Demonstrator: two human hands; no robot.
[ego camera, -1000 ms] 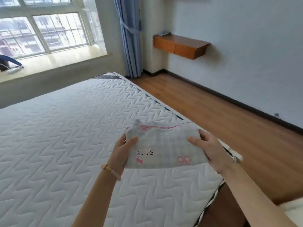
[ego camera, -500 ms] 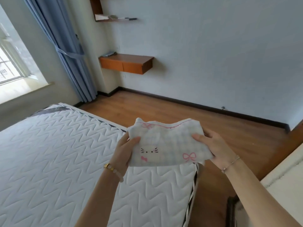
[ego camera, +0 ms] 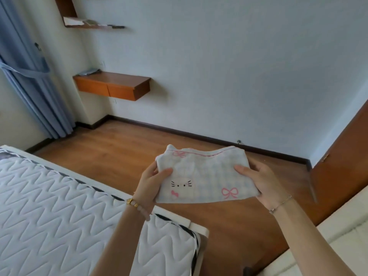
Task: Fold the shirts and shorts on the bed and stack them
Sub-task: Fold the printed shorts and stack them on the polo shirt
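Observation:
A small folded garment (ego camera: 205, 176), pale checked cloth with pink bows and a cat face, is held flat in the air between both hands, above the wooden floor beyond the bed's corner. My left hand (ego camera: 152, 181) grips its left edge, thumb on top. My right hand (ego camera: 258, 179) grips its right edge the same way. The bed (ego camera: 49, 216) with its white quilted mattress lies at the lower left. No other clothes show on it.
Wooden floor (ego camera: 123, 150) stretches to a pale wall. A floating wooden shelf (ego camera: 113, 86) and a higher shelf (ego camera: 93, 24) hang on that wall. A blue curtain (ego camera: 29, 82) is at left, a wooden door (ego camera: 342, 156) at right, a cream surface (ego camera: 338, 246) at lower right.
The view has swung right, away from the window and mattress toward the wall and door. The folded garment, still held by both hands, has moved from above the mattress to above the floor.

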